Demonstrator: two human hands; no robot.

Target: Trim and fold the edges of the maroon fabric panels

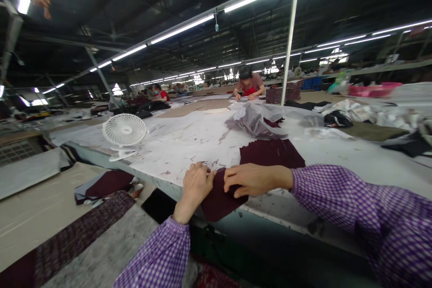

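A dark maroon fabric piece (219,200) lies at the table's front edge, its lower part hanging over it. My left hand (197,184) is closed at the piece's left side, thumb and fingers on its edge; the fingertips are partly hidden. From the right, my right hand (251,179) rests on the same cloth with bent fingers, the thumb apart from them. Just behind my right hand lies a maroon fabric stack (273,153) with a jagged far edge. Beyond that stack sits a clear plastic bag (254,121) with some maroon cloth in it.
A white fan (124,132) stands at the left edge of the white-covered table (182,139). Below left lie more maroon cut pieces (108,184). Mixed cloth (367,121) and a pink basin (374,90) are at right. A pole (290,36) rises behind; a co-worker (249,85) leans over the far end.
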